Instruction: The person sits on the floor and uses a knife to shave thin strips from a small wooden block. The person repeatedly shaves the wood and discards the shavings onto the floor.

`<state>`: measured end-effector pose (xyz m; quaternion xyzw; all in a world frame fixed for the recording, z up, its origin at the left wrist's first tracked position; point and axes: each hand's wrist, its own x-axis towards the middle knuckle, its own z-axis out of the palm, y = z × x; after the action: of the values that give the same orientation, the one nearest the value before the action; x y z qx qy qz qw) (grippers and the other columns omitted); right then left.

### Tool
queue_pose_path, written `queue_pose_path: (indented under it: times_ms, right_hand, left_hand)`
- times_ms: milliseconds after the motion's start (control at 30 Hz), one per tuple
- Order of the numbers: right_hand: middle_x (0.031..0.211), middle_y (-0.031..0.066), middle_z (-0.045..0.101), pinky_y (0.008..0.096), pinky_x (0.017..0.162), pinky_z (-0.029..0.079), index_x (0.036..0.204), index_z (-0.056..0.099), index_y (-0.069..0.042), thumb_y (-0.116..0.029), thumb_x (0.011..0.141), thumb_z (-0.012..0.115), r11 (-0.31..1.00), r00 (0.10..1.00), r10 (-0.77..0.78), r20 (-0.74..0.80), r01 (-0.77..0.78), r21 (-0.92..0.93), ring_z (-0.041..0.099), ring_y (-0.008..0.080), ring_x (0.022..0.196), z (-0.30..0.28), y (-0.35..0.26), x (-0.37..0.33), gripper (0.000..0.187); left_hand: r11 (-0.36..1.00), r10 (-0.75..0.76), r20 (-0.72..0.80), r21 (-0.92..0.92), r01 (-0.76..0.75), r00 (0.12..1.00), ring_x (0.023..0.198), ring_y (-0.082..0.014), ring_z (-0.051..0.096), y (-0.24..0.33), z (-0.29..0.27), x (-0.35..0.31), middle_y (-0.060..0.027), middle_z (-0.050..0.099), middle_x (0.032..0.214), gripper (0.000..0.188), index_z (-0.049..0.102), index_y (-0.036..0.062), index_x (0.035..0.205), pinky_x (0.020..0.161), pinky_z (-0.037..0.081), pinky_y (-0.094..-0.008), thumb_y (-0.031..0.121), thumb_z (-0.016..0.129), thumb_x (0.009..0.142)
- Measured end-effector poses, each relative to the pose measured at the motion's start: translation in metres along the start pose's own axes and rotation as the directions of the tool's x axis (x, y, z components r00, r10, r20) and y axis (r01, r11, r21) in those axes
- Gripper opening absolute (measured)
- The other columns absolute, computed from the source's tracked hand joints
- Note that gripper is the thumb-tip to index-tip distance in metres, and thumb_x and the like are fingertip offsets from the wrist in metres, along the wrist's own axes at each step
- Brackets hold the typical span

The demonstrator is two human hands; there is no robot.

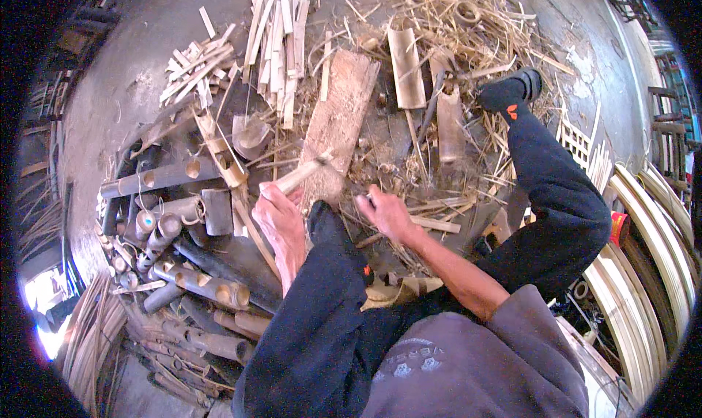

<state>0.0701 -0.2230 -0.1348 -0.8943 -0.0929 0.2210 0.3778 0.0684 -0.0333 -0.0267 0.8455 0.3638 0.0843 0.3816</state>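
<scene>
My left hand is closed around a short pale bamboo piece, which slants up to the right over a worn wooden plank. The far end of that piece is blurred against the plank. My right hand is just right of the plank's near end. Its fingers are curled, and what they hold is too dark and small to make out. My left foot in a dark sock rests against the plank's near end.
Pale split strips are bunched beyond the plank, with a smaller strip pile left of them. Bamboo tubes crowd my left. Half-round bamboo pieces and shavings lie far right. Long bent strips stand at my right.
</scene>
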Motion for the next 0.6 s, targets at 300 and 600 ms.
queue_pose_path:
  times_ms: [300, 600]
  right_hand:
    - [0.068, 0.0253, 0.061, 0.0529, 0.058, 0.049, 0.093, 0.048, -0.002, -0.044, 0.093, 0.049, 0.999, 0.999, 0.046, -0.021, -0.046, -0.013, 0.062, 0.0447, 0.066, 0.003, 0.025, -0.006, 0.042]
    - [0.076, 0.0228, 0.062, 0.0489, 0.059, 0.048, 0.092, 0.049, -0.004, -0.037, 0.092, 0.055, 0.986, 0.984, -0.161, -0.073, 0.164, 0.035, 0.061, 0.0425, 0.071, -0.005, -0.014, -0.009, 0.033]
  left_hand:
    - [0.974, 0.105, 0.054, -0.207, -0.092, 0.993, 0.072, -0.0283, 0.07, 0.012, -0.004, 0.004, -0.0219, 0.065, 0.079, 0.05, 0.056, -0.0148, 0.095, 0.062, 0.059, -0.034, 0.028, 0.031, 0.101]
    - [0.941, 0.337, 0.157, -0.024, -0.337, 0.928, 0.077, -0.0289, 0.07, -0.001, -0.016, -0.006, -0.0202, 0.069, 0.081, 0.043, 0.061, -0.0072, 0.103, 0.068, 0.054, -0.0369, 0.024, 0.032, 0.101]
